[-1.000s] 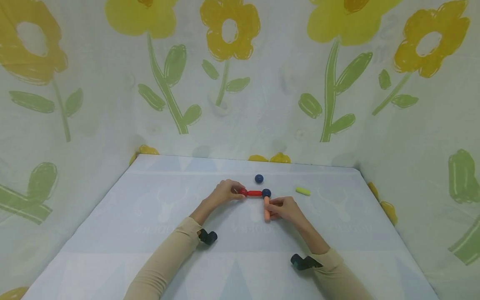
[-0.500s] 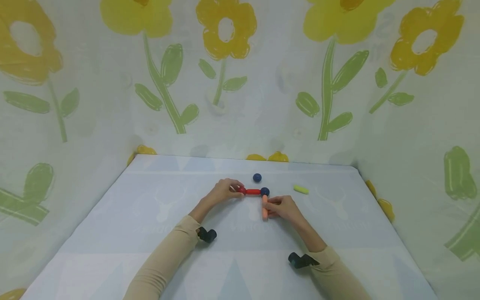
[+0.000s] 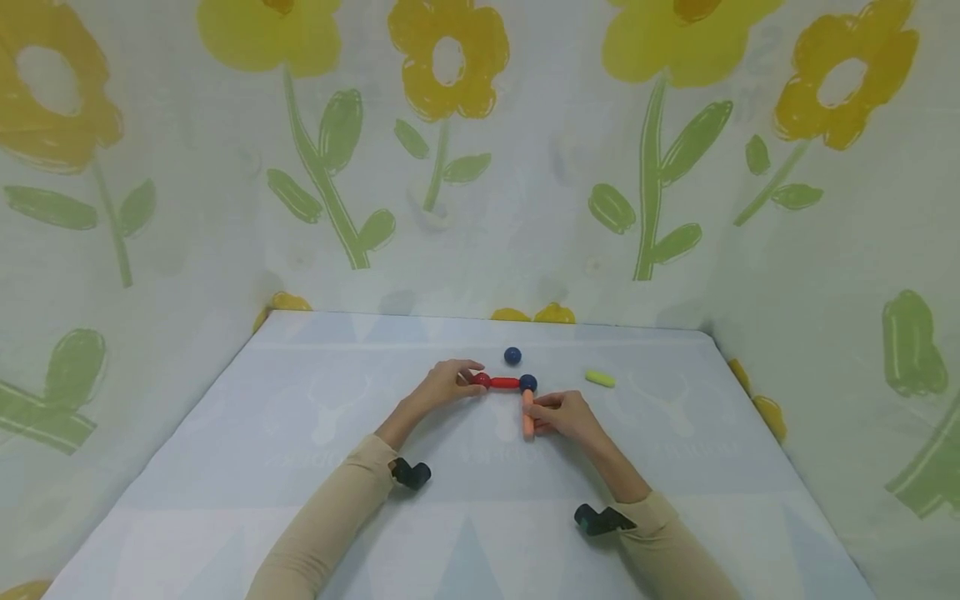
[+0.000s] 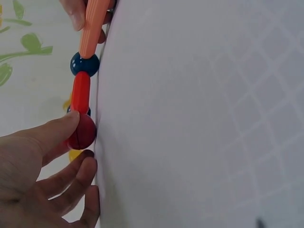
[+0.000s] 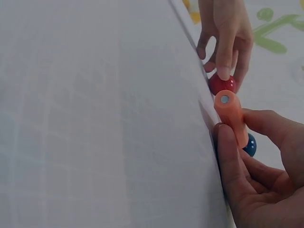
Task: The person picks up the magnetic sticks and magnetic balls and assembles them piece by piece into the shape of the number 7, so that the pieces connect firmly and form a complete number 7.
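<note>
Counter [image 3: 420,542], L hand [image 3: 446,382] + R hand [image 3: 570,414] pinching opp ends of a bent chain [image 3: 505,383]
Orange rod [image 4: 94,26] in R's pinch, shorter red rod [image 4: 80,92] btwn, navy ball [image 4: 84,66] at the corner, red ball [image 4: 84,132] in L's; prob to keep it steady imo.

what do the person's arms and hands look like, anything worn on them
The plain beige fabric left sleeve and matching right sleeve both stop short of the wrist. A black, angled, round-ended left device and a similar right device poke out by the cuffs. The left hand and right hand have no gloves; no cables show.
</note>
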`<state>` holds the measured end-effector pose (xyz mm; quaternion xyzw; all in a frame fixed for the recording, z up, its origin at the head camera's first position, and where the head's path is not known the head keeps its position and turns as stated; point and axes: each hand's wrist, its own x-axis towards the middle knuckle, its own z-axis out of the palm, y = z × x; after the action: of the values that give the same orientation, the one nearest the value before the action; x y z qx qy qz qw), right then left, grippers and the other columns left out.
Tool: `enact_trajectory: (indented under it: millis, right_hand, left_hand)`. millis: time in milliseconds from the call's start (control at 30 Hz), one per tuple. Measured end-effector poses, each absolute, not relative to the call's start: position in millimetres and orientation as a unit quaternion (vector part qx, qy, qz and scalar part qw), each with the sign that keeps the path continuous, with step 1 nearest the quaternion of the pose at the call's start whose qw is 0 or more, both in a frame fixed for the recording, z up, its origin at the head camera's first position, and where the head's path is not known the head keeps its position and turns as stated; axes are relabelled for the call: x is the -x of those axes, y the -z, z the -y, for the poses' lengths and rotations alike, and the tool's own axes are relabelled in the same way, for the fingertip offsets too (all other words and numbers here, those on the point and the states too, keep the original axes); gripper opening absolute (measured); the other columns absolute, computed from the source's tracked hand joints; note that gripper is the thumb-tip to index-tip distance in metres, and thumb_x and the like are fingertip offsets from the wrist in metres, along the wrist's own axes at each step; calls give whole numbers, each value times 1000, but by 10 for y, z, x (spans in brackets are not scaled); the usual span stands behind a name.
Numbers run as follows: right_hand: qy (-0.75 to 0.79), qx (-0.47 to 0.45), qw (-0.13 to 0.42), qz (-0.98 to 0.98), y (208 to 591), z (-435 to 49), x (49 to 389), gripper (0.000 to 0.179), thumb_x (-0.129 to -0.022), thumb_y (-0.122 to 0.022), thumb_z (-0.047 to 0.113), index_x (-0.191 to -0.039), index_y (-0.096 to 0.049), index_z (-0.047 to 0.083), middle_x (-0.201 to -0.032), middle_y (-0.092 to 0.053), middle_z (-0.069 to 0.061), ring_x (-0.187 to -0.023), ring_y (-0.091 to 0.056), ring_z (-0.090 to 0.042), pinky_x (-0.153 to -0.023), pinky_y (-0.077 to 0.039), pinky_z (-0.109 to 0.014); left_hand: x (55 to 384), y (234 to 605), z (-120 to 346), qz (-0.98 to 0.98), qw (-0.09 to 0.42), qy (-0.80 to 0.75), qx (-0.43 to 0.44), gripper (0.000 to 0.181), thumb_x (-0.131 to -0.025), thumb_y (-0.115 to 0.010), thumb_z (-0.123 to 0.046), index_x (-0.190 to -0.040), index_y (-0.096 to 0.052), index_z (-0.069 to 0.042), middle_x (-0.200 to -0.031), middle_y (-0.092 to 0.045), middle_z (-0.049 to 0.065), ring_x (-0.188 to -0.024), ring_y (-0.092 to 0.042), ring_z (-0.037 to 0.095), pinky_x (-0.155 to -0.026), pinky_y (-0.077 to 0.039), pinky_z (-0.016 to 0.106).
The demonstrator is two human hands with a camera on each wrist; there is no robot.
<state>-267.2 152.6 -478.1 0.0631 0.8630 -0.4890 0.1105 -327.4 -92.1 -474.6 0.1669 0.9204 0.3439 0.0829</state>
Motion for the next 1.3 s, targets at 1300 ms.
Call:
enact_trajectory:
  millis: [1300]
  right_hand:
    - [487,-66,105,-864,4794,-1529,2656,47,-86,-74,39,-116,-70,3,-93,-75,-7,-75,-71,-12,-81,-58,-28]
  left_hand:
    - [2652,4688,784,-850,145,-423,-278,64,-89,-72,-35,-144,-47,-14,-118,-67,11,-104,-67,22,-88,-57,36]
